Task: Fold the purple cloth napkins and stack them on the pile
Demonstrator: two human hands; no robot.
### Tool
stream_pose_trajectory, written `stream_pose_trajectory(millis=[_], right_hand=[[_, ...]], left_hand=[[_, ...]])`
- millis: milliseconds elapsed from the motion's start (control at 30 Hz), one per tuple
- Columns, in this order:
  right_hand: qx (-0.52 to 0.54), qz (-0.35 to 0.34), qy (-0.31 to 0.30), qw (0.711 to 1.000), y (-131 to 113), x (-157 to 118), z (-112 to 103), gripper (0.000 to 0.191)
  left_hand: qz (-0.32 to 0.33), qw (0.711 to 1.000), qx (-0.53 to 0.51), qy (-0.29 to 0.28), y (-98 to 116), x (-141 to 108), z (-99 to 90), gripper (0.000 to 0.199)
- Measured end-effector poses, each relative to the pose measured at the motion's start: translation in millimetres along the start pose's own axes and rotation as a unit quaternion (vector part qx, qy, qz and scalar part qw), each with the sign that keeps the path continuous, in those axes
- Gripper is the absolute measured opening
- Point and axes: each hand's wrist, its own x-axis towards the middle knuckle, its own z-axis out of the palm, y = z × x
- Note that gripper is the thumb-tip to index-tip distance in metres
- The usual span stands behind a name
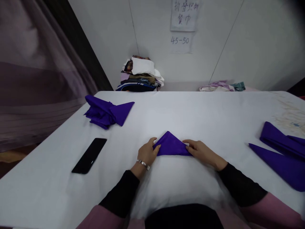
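A purple cloth napkin (172,145), folded into a low triangle, lies on the white-covered table (181,178) with its point facing away from me. My left hand (148,151) pinches its left corner between thumb and fingers. At the right corner, my right hand (199,150) has its thumb and forefinger closed on the cloth. The long edge of the triangle runs between the two hands, toward my body. What lies under my fingertips is hidden.
A crumpled bunch of purple cloth (105,113) sits at the far left, with a black phone (89,156) nearer me. More folded purple cloth (286,159) lies at the right. Behind the table are stacked clothes (141,74) and loose fabrics (220,86) by the wall.
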Motion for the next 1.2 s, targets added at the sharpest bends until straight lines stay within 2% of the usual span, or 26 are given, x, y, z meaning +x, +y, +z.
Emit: stream_pose_trajectory(millis=[133,233,333,467,600,733,833,933,1067,1200], right_hand=[[-0.206,-0.03,0.015,0.978,-4.7,-3.7,0.5,0.033],[-0.254,-0.068,0.063,0.963,-9.1,-4.9,-1.2,0.033],[-0.199,-0.14,0.108,0.964,-21.1,-0.1,-3.1,0.033],[-0.093,-0.212,0.098,0.968,-36.1,27.2,5.1,0.034],[-0.019,-0.191,0.116,0.975,-30.2,70.5,17.9,0.034],[0.057,-0.161,0.05,0.984,-15.4,99.4,21.6,0.037],[0.077,-0.176,-0.002,0.981,-8.3,105.5,19.8,0.033],[0.097,-0.181,-0.029,0.978,-5.4,104.9,17.0,0.025],[0.116,-0.177,-0.04,0.977,-6.8,102.5,13.2,0.016],[0.092,-0.181,-0.032,0.979,-10.9,101.0,10.7,0.016]], left_hand=[[-0.012,1.0,0.022,0.005,2.5,-1.9,-0.7,0.033],[-0.019,0.999,0.026,0.005,2.5,-2.0,-1.3,0.027],[-0.017,0.999,0.028,0.005,2.1,-2.0,-1.6,0.021],[-0.006,1.0,0.02,0.01,1.0,-2.7,-1.5,0.018],[0.002,1.0,0.009,0.008,-0.2,-3.3,-1.8,0.017],[0.002,1.0,0.003,0.007,-0.3,-3.7,-2.8,0.017],[0.003,1.0,-0.003,0.011,-0.1,-3.9,-2.8,0.017],[0.01,1.0,-0.007,0.019,-0.4,-3.7,-2.2,0.017],[0.012,1.0,-0.009,0.02,-1.2,-2.9,-2.0,0.019],[0.009,1.0,-0.014,0.017,-1.2,-3.0,-2.8,0.02]])
